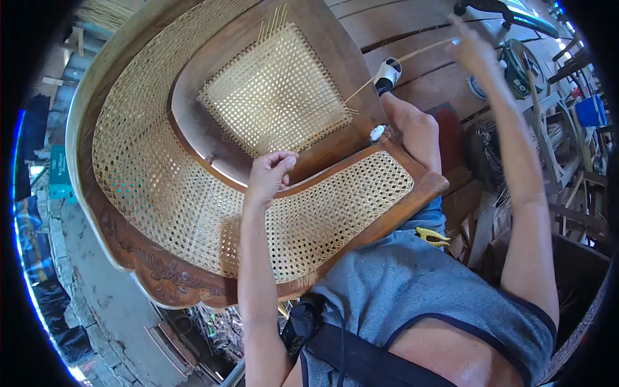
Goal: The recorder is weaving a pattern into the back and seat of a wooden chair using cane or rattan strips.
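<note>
A curved wooden chair (361, 74) with woven cane panels lies tilted across my lap. Its seat has a square cane panel (277, 90), with loose strand ends poking out along the upper edge and right corner. From that corner a thin cane strand (422, 50) stretches up and right to my right hand (474, 51), which is raised and closed on it, index finger pointing out. Over the inner edge of the curved cane backrest (335, 206) hovers my left hand (271, 171), its fingers pinched together. Whatever that pinch holds, if anything, is too small to see.
Yellow-handled pliers (432, 237) rest by my hip. A small white clump (377, 133) sits on the chair frame near my bare knee. At right are a dark green tub (519, 68), a blue container (590, 111) and piled wood pieces. Wooden planks (412, 26) form the floor ahead.
</note>
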`<state>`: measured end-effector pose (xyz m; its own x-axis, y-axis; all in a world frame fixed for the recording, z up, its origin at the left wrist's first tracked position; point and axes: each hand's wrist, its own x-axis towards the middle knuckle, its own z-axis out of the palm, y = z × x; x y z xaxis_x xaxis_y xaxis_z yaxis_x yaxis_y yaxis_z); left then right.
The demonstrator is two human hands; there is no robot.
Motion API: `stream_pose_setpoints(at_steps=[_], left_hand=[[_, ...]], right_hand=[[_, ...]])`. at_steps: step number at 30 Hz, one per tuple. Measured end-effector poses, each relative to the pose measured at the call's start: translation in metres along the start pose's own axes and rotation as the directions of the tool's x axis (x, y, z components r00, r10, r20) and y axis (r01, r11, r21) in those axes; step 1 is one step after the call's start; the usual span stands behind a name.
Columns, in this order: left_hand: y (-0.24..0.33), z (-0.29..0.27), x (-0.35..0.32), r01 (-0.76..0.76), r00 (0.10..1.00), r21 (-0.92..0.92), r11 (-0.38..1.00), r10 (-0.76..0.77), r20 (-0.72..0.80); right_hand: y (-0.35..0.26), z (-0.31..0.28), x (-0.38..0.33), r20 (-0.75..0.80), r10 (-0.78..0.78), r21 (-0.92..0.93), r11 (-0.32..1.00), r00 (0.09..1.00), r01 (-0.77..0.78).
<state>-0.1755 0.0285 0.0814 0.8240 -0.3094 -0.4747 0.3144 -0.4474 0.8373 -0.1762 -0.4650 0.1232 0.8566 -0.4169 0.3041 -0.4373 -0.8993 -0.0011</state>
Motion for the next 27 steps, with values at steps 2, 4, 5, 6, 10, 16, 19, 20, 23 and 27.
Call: stream_pose_setpoints(at_steps=[2, 4, 5, 6, 10, 16, 19, 20, 23, 27], left_hand=[[-0.017, 0.008, 0.015, 0.127, 0.991, -0.323, 0.938, -0.106, 0.081], [-0.027, 0.01, 0.022, 0.169, 0.98, -0.433, 0.885, -0.105, 0.166], [-0.024, 0.017, 0.024, 0.209, 0.97, -0.5, 0.84, -0.112, 0.216], [-0.023, 0.021, 0.026, 0.253, 0.956, -0.563, 0.787, -0.116, 0.268], [-0.031, 0.023, 0.032, 0.242, 0.952, -0.566, 0.788, -0.079, 0.297], [-0.043, 0.037, 0.037, 0.152, 0.982, -0.527, 0.836, -0.069, 0.173], [-0.05, 0.045, 0.037, 0.035, 0.999, -0.416, 0.909, -0.022, 0.035], [-0.052, 0.047, 0.038, 0.037, 0.999, -0.422, 0.906, -0.026, 0.032], [-0.055, 0.054, 0.042, 0.062, 0.996, -0.434, 0.899, -0.03, 0.08], [-0.049, 0.061, 0.044, 0.089, 0.991, -0.418, 0.904, -0.039, 0.126]], right_hand=[[-0.049, 0.032, -0.048, 0.18, -0.142, 0.127, 0.985, 0.973, 0.12], [-0.103, 0.062, -0.096, 0.448, -0.401, 0.271, 0.913, 0.799, 0.306], [-0.109, 0.096, -0.115, 0.454, -0.494, 0.379, 0.86, 0.742, 0.341], [-0.115, 0.126, -0.134, 0.45, -0.581, 0.482, 0.798, 0.678, 0.363], [-0.132, 0.161, -0.157, 0.497, -0.599, 0.453, 0.796, 0.628, 0.401], [-0.127, 0.194, -0.149, 0.562, -0.541, 0.461, 0.833, 0.625, 0.307], [-0.13, 0.186, -0.143, 0.563, -0.585, 0.492, 0.805, 0.584, 0.331], [-0.132, 0.18, -0.146, 0.592, -0.551, 0.449, 0.832, 0.589, 0.327], [-0.131, 0.179, -0.148, 0.644, -0.452, 0.36, 0.891, 0.617, 0.277], [-0.116, 0.189, -0.143, 0.593, -0.489, 0.417, 0.866, 0.64, 0.275]])
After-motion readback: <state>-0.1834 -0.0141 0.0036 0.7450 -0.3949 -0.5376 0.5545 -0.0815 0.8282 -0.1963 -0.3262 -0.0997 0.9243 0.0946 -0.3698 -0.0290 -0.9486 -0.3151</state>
